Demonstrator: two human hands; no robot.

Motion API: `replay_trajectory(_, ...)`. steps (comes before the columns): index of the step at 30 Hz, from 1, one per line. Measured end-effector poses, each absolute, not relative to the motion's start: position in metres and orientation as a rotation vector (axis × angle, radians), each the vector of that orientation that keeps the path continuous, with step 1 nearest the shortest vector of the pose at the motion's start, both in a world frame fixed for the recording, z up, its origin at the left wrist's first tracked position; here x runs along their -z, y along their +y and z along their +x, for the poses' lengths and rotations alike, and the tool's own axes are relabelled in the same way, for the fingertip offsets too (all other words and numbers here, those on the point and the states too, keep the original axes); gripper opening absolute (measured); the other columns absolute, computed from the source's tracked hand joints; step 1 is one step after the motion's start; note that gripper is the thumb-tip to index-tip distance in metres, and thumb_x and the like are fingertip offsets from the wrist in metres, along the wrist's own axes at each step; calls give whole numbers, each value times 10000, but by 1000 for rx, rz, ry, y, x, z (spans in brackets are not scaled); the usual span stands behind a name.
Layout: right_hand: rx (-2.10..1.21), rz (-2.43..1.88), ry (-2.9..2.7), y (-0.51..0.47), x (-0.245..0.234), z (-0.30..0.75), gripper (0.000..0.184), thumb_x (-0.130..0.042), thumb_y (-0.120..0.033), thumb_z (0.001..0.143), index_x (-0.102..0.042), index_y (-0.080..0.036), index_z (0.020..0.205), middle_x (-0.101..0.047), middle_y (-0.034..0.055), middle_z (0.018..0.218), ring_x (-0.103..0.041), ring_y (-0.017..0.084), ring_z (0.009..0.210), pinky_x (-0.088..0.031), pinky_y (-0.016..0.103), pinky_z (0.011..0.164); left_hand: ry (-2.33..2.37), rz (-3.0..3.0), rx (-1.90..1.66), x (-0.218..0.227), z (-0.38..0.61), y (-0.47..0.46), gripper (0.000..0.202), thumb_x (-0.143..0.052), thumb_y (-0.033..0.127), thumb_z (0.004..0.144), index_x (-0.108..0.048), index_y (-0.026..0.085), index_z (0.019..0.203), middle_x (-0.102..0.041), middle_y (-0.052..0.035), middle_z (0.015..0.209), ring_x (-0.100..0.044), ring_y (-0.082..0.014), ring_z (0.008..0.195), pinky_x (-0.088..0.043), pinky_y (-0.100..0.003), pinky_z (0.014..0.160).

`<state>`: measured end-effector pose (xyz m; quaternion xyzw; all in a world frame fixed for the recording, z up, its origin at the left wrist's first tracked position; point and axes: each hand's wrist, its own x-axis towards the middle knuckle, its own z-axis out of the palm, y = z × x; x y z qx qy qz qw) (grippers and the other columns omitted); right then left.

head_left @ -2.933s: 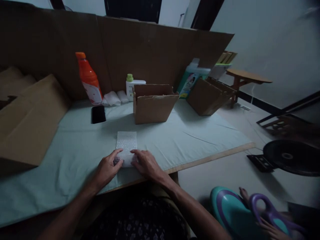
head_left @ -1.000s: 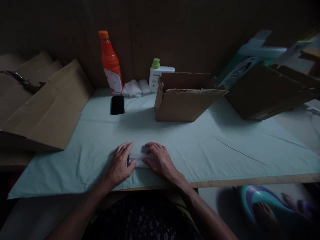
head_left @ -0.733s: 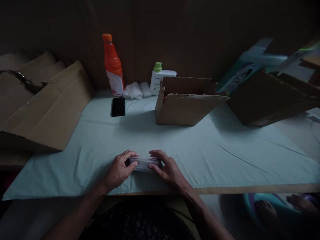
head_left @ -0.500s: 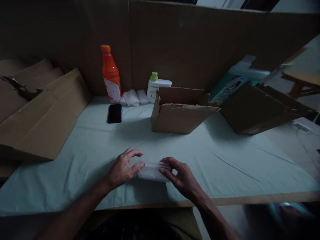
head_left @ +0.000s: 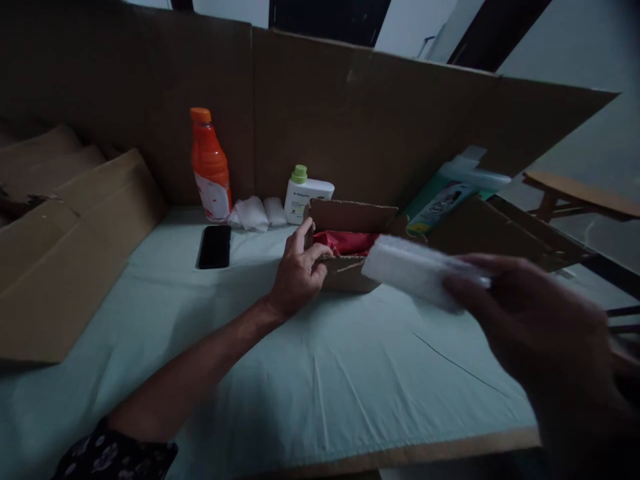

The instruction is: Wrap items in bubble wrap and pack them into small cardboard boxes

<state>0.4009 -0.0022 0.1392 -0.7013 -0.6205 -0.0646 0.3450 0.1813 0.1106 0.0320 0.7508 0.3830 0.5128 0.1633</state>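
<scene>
My right hand (head_left: 540, 327), large and blurred at the right, grips a white bubble-wrapped bundle (head_left: 410, 270) and holds it up in the air near the camera. My left hand (head_left: 299, 270) reaches forward and grips the near left corner of a small open cardboard box (head_left: 345, 273) on the cloth-covered table (head_left: 300, 373). Something red (head_left: 343, 242) lies inside the box. The bundle hangs just to the right of the box opening.
An orange bottle (head_left: 209, 163), white wrapped bundles (head_left: 253, 213), a white bottle with a green cap (head_left: 303, 193) and a black phone (head_left: 215, 247) sit at the back. Flat cardboard (head_left: 60, 240) lies left. A second box (head_left: 505, 233) and a detergent jug (head_left: 450, 193) are right.
The bubble wrap was rolled into a bundle on the table. My right hand has lifted it up and to the right. My left hand has let go and moved forward onto the box.
</scene>
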Motion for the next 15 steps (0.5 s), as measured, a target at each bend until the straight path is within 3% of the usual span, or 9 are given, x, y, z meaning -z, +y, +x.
replay_trajectory(7,-3,-1759,-2016,102,-170,381,171,-646,-215,859,-752,-182,988,-655,-5,694,-568,123,600,-395,228,559,1033,2025,-1546,-11,181,99,196,-570,140,917,-709,203,1039,-227,-84,1657,-314,-310,1503,-352,-503,1196)
replay_trajectory(12,-133,-1809,-2480,165,-147,336,204,-646,-157,789,-790,-170,933,-722,7,777,-621,127,685,-375,207,597,1038,2005,-1526,-6,181,100,239,-546,170,950,-706,220,1120,-248,-97,1644,-355,-294,1484,-377,-490,1182)
replay_trajectory(15,-282,-1796,-2530,176,-119,313,82,-698,-118,740,-775,-142,755,-724,43,694,-629,137,618,-390,211,582,1027,2015,-1504,-4,180,99,259,-528,135,946,-708,225,1109,-242,-85,1645,-390,-276,1467,-391,-443,1181)
